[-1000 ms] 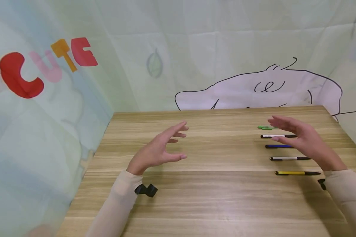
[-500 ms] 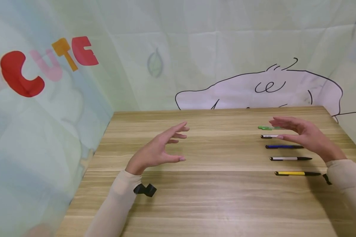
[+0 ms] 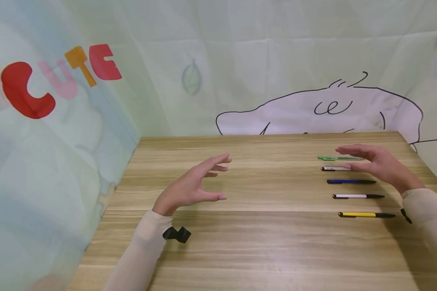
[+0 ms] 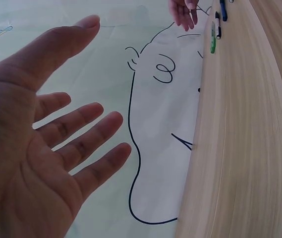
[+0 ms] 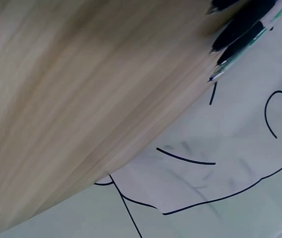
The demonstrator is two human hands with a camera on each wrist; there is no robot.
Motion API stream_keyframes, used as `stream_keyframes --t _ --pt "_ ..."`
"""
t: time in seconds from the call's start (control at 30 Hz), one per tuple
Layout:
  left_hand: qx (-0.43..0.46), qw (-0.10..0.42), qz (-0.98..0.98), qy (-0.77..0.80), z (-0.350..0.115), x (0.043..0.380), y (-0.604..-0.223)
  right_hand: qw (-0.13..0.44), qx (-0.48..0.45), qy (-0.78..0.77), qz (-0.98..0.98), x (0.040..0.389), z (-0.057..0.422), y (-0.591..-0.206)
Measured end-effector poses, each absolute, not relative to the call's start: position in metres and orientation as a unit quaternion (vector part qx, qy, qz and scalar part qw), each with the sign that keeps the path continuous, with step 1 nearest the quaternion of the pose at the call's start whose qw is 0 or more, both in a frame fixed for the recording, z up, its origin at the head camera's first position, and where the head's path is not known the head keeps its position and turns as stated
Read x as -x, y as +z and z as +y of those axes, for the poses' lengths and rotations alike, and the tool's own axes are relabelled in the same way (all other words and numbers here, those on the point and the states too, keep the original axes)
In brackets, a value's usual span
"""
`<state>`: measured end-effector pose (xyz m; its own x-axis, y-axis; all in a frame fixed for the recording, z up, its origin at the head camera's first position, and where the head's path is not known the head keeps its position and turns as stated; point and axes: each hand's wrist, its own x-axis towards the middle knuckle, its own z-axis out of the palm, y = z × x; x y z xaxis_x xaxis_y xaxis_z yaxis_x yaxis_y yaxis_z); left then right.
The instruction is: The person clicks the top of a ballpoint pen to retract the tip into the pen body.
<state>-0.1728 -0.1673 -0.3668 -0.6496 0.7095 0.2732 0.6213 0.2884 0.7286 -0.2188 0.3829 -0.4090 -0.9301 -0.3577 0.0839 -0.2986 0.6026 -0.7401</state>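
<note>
Five pens (image 3: 351, 182) line bench (image 3: 240, 250); left hand (image 3: 189, 185) fingers spread, right hand (image 3: 382, 165) fingers arched, thumb apart; both empty; low right sweep might roll pens askew.

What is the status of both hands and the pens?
Left hand open, empty. Right hand likewise, above five pens in a row. In head view, it partly hides farther white pen.

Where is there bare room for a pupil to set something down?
Bare table lies between the left hand and the pens, and in front, nearer than the yellow pen, between the sleeves. Crowded at right: five pens in a row, the right hand partly hiding the second-farthest.
</note>
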Motion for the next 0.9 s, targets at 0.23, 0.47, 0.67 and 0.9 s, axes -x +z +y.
stream_keyframes --t 0.23,0.47,0.67,0.9 --pt "-0.414 0.049 0.807 0.418 -0.167 0.173 -0.366 0.036 0.163 -0.387 0.907 0.227 0.392 -0.414" --pt "-0.405 0.048 0.818 0.406 -0.167 0.173 -0.365 0.054 0.135 -0.355 0.923 0.236 0.396 -0.416" --pt "-0.398 0.046 0.821 0.406 -0.169 0.171 -0.366 0.069 0.122 -0.344 0.928 0.245 0.400 -0.418" --pt "-0.398 0.043 0.816 0.416 -0.171 0.169 -0.365 0.070 0.118 -0.344 0.929 0.253 0.406 -0.425"
